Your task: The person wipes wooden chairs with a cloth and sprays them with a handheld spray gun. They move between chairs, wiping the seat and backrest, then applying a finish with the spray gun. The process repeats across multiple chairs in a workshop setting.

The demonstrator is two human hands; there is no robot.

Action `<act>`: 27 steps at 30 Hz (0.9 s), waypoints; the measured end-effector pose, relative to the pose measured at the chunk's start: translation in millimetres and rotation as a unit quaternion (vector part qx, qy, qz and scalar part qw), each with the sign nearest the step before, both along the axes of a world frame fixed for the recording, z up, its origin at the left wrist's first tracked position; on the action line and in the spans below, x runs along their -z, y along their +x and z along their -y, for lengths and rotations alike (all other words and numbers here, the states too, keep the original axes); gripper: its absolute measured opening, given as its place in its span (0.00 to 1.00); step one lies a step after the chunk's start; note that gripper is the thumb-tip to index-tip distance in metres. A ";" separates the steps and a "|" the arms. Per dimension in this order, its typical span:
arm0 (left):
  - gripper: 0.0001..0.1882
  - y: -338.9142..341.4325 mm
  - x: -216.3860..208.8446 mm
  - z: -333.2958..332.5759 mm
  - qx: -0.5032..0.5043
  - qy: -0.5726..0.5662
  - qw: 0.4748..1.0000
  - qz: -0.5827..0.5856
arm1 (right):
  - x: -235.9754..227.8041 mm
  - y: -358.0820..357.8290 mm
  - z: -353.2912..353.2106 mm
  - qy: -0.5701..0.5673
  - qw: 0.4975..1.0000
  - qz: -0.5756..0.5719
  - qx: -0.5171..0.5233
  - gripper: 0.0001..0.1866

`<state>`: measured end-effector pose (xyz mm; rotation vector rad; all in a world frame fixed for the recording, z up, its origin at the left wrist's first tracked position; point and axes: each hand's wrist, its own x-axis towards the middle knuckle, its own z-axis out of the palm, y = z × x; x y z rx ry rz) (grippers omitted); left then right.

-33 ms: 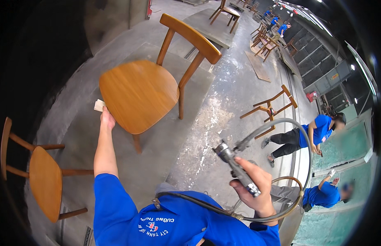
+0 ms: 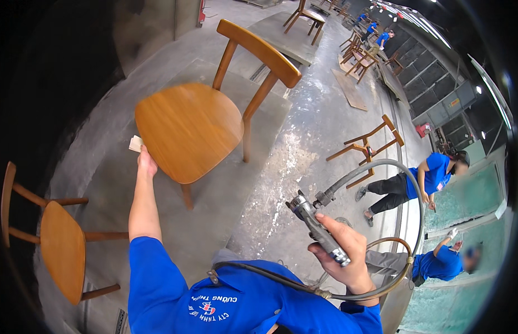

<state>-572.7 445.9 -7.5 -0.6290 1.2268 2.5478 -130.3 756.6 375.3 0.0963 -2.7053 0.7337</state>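
A brown wooden chair (image 2: 189,131) with a curved backrest stands in front of me on a grey platform. At the left edge of its seat is my left hand (image 2: 147,161), closed on a pale, flat folded piece (image 2: 136,143) that sticks out past the fingers. Part of those fingers is hidden by the seat's edge. My right hand (image 2: 348,250) is wrapped round a metal spray gun (image 2: 319,229), held to the right of the chair with its head toward the upper left. A grey hose (image 2: 376,165) joins the gun near its head and loops round my right wrist.
Another wooden chair (image 2: 62,245) stands at the lower left. To the right is a chair frame (image 2: 370,149) without a seat. Two co-workers in blue shirts (image 2: 431,178) stand beside greenish panels (image 2: 465,206). More chairs (image 2: 359,58) and people are farther back.
The spray gun has turned slightly in my right hand, and its hose joint shows more clearly. My left hand and the chair hold nearly the same place.
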 end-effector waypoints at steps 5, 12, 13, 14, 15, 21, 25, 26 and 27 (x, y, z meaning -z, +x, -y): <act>0.30 -16.9 -0.7 -16.0 -0.036 -0.017 0.999 0.001 | -3.4 -13.9 10.4 0.030 0.993 -0.102 0.042 0.36; 0.27 0.2 3.6 -25.5 -0.119 -0.043 0.992 -0.021 | 2.7 -11.8 0.5 0.052 0.988 -0.130 0.063 0.35; 0.27 6.0 5.1 -21.4 -0.135 -0.055 0.989 -0.024 | 1.1 -5.9 -3.0 -0.033 0.987 -0.114 0.104 0.35; 0.27 12.7 6.8 -16.6 -0.148 -0.061 0.987 -0.029 | 7.5 -9.8 -10.4 -0.086 0.976 -0.179 0.094 0.36; 0.27 20.5 7.9 -8.4 -0.158 -0.071 0.984 -0.025 | 9.0 -6.3 -16.6 -0.106 0.968 -0.199 0.111 0.36; 0.25 101.9 -1.0 74.7 -0.215 -0.076 0.973 -0.038 | 30.7 -6.8 -88.6 -0.223 0.928 -0.210 0.211 0.34; 0.24 192.4 -14.5 92.8 -0.282 -0.111 0.952 -0.047 | 48.1 -33.7 -155.4 -0.325 0.907 -0.189 0.189 0.38; 0.23 213.9 -16.1 85.4 -0.283 -0.109 0.949 -0.082 | 53.0 -41.8 -174.2 -0.337 0.908 -0.178 0.174 0.38; 0.24 235.6 -17.9 72.5 -0.312 -0.112 0.940 -0.076 | 57.1 -49.3 -192.5 -0.349 0.908 -0.168 0.161 0.39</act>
